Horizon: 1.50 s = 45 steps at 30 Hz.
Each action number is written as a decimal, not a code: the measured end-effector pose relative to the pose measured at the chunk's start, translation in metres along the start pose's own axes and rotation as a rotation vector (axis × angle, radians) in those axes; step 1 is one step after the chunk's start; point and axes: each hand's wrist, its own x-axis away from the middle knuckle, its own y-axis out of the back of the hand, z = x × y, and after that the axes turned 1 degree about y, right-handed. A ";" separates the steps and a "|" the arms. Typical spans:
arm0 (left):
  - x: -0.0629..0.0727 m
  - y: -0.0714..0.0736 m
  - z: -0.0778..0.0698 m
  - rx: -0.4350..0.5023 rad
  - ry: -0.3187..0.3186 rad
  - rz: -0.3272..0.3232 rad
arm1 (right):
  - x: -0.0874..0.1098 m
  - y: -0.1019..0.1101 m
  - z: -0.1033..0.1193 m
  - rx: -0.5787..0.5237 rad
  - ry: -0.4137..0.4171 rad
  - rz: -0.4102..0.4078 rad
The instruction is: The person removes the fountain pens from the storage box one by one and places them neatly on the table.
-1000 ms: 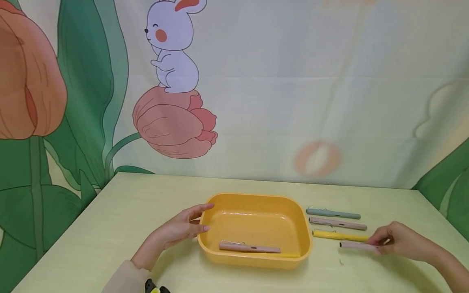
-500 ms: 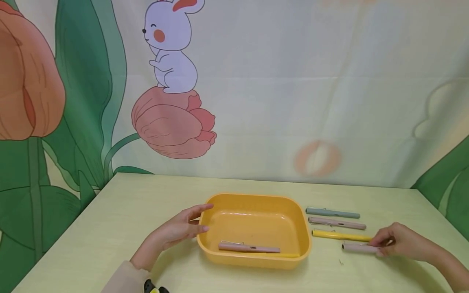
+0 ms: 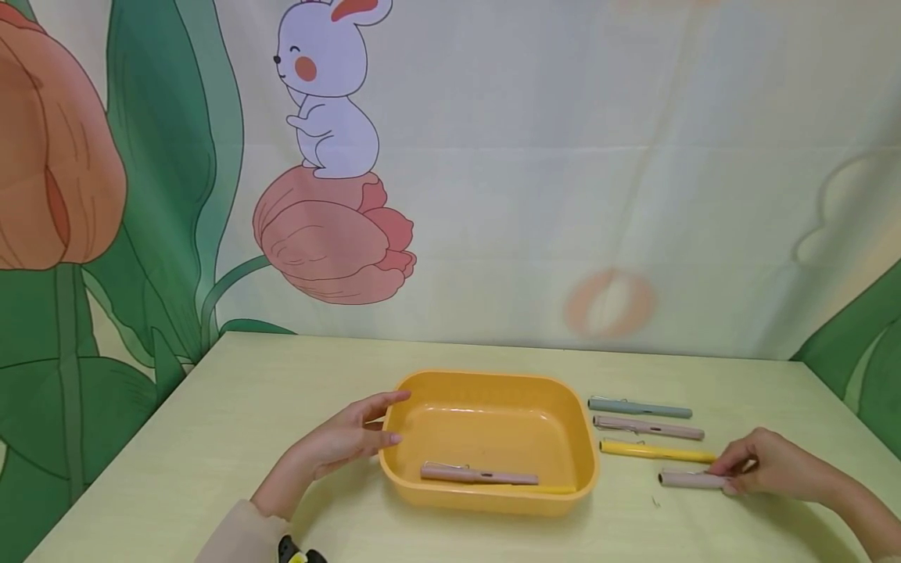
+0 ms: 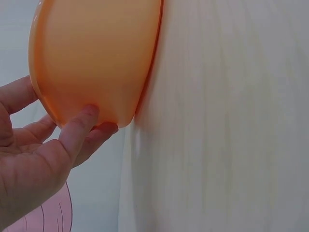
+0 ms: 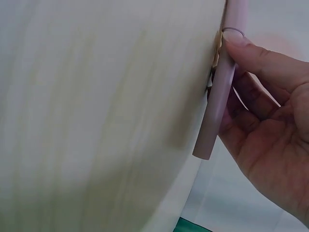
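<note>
My left hand [image 3: 348, 432] holds the left end of a yellow plastic tray [image 3: 493, 502], with fingertips over its rim; in the left wrist view its fingers lie against the outer wall of the tray [image 4: 96, 53]. Inside the tray, a pink pen [image 3: 479, 475] with a clip lies along the near wall beside a partly hidden yellow pen [image 3: 556, 490]. At the right, my right hand [image 3: 770, 465] pinches a pale mauve pen [image 3: 690, 478] between thumb and fingers, low at the table. The right wrist view shows this pen's plain barrel [image 5: 217, 106] under the thumb.
Right of the tray lie a blue-green pen [image 3: 640, 407], a pink pen [image 3: 647, 427] and a yellow pen [image 3: 655, 451], roughly parallel. A tiny mark [image 3: 656, 503] shows on the pale table [image 3: 317, 367]. A printed curtain [image 3: 493, 195] hangs behind.
The right hand and its mauve pen have shifted slightly right and toward the near edge, opening a small gap from the yellow pen. The left hand and tray stay put.
</note>
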 end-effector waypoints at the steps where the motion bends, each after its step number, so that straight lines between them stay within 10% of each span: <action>1: 0.000 0.000 0.000 0.002 0.001 0.000 | 0.000 0.000 0.000 -0.001 -0.004 -0.001; 45: 0.000 -0.001 -0.001 0.010 0.013 -0.010 | -0.001 -0.001 0.015 0.062 -0.030 -0.073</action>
